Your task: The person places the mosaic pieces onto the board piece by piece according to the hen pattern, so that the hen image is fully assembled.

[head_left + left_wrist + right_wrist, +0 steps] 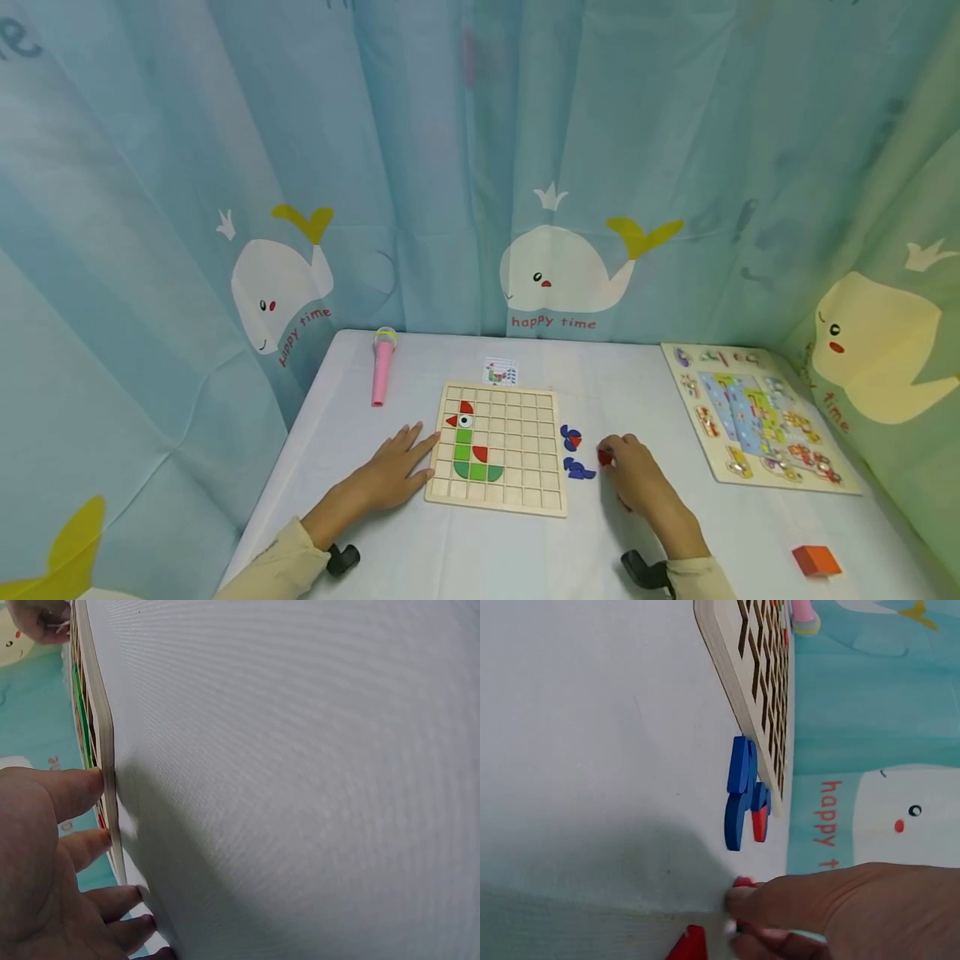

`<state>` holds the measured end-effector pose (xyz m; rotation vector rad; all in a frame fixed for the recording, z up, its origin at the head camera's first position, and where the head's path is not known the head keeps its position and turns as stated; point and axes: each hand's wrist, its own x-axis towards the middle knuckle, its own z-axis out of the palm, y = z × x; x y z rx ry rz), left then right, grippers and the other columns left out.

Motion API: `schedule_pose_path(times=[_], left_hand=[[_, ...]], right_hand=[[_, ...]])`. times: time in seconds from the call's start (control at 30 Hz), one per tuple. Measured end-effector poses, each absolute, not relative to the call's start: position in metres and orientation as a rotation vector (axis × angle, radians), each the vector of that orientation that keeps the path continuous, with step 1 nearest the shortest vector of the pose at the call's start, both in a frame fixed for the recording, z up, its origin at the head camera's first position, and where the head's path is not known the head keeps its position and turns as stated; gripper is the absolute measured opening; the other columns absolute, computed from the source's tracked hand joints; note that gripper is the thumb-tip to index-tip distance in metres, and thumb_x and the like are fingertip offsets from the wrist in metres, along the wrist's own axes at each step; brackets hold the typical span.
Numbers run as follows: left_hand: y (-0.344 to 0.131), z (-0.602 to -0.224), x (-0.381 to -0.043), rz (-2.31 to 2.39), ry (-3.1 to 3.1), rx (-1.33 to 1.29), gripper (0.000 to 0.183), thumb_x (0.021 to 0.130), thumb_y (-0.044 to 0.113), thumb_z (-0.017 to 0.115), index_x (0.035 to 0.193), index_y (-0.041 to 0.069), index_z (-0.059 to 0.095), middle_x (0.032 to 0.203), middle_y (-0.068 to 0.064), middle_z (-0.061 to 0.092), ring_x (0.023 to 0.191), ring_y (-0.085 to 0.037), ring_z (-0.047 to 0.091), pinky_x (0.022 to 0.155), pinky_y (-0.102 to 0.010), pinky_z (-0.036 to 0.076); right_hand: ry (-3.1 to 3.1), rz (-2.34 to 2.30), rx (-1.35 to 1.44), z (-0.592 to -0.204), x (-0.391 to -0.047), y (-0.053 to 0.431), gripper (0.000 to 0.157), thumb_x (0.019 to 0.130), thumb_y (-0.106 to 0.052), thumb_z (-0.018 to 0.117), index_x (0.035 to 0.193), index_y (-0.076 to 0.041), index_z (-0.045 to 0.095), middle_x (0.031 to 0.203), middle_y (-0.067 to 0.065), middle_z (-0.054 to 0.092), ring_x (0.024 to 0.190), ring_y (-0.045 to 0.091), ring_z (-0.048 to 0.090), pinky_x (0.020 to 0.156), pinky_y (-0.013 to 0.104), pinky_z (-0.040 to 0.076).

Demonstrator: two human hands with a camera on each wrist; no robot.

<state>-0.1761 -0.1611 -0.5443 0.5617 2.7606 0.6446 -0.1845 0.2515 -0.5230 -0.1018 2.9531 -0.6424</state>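
Wooden grid board [525,435] lies on the tabletop [465,554], apparently steadied by the left hand [388,477], fingers extended against its edge, while the right-hand grip [636,477] pinches a red piece [604,457].

Hands [393,471] [633,475]: two. Grid board [525,450]: one. Microphone [382,372]: one. Card [500,372]: one.

Play corner: whale-print curtain [427,167], picture puzzle [757,412], toy microphone [382,372].

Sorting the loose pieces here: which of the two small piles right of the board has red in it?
The pile nearer the curtain: a red piece lies among its blue pieces, while the other pile shows only blue.
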Motion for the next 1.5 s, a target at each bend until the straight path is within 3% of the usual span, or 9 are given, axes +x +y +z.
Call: schedule_pose_path(times=[0.2, 0.43, 0.7, 0.9, 1.03, 1.23, 1.5], left_hand=[[-0.16, -0.544, -0.175, 0.65, 2.759, 0.558, 0.061, 0.11, 0.036, 0.056, 0.165, 0.017, 0.038, 0.173, -0.021, 0.026, 0.161, -0.043, 0.019, 0.128, -0.062, 0.022], [-0.16, -0.542, -0.175, 0.645, 2.762, 0.556, 0.062, 0.109, 0.036, 0.057, 0.165, 0.017, 0.038, 0.173, -0.02, 0.025, 0.161, -0.043, 0.019, 0.128, -0.062, 0.021], [-0.161, -0.543, -0.175, 0.642, 2.763, 0.549, 0.062, 0.109, 0.037, 0.057, 0.165, 0.018, 0.038, 0.173, -0.02, 0.025, 0.161, -0.042, 0.019, 0.128, -0.061, 0.022], [-0.161, -0.545, -0.176, 0.642, 2.761, 0.544, 0.063, 0.109, 0.037, 0.057, 0.166, 0.018, 0.038, 0.173, -0.019, 0.025, 0.161, -0.042, 0.019, 0.128, -0.061, 0.021], [-0.161, -0.544, -0.176, 0.641, 2.76, 0.545, 0.063, 0.109, 0.037, 0.057, 0.166, 0.018, 0.037, 0.173, -0.019, 0.025, 0.161, -0.042, 0.019, 0.128, -0.062, 0.021], [-0.161, -0.545, -0.176, 0.637, 2.759, 0.542, 0.063, 0.109, 0.038, 0.056, 0.166, 0.019, 0.037, 0.173, -0.019, 0.025, 0.161, -0.042, 0.019, 0.128, -0.061, 0.022], [-0.162, -0.545, -0.177, 0.641, 2.758, 0.556, 0.062, 0.109, 0.037, 0.057, 0.165, 0.018, 0.038, 0.173, -0.019, 0.025, 0.161, -0.042, 0.019, 0.128, -0.062, 0.022]], right_hand=[[2.943, -0.781, -0.105, -0.531, -0.192, 0.258, 0.026, 0.094, 0.004, 0.069, 0.121, 0.004, 0.067, 0.115, 0.022, 0.061, 0.103, 0.032, 0.064, 0.093, 0.054, 0.057], [2.912, -0.788, -0.107, -0.526, -0.189, 0.266, 0.03, 0.096, -0.006, 0.074, 0.123, 0.005, 0.065, 0.116, 0.022, 0.061, 0.101, 0.03, 0.064, 0.091, 0.053, 0.058], [2.759, -0.651, 0.065, -0.516, -0.171, 0.281, 0.055, 0.088, -0.032, 0.087, 0.118, 0.005, 0.061, 0.108, 0.02, 0.06, 0.093, 0.028, 0.059, 0.084, 0.05, 0.057], [2.812, -0.667, -0.073, -0.52, -0.159, 0.288, 0.027, 0.089, -0.005, 0.082, 0.108, 0.003, 0.064, 0.097, 0.014, 0.061, 0.087, 0.024, 0.06, 0.082, 0.05, 0.056], [2.895, -0.733, -0.081, -0.525, -0.159, 0.289, 0.02, 0.091, 0.0, 0.077, 0.107, 0.004, 0.066, 0.099, 0.016, 0.061, 0.089, 0.026, 0.06, 0.083, 0.05, 0.055], [2.967, -0.786, -0.011, -0.532, -0.161, 0.289, 0.015, 0.095, 0.001, 0.072, 0.108, 0.006, 0.065, 0.101, 0.02, 0.06, 0.094, 0.031, 0.059, 0.085, 0.052, 0.053], [3.032, -0.831, -0.024, -0.54, -0.176, 0.288, 0.022, 0.097, 0.002, 0.069, 0.116, 0.011, 0.062, 0.104, 0.024, 0.059, 0.097, 0.034, 0.057, 0.086, 0.052, 0.054]])
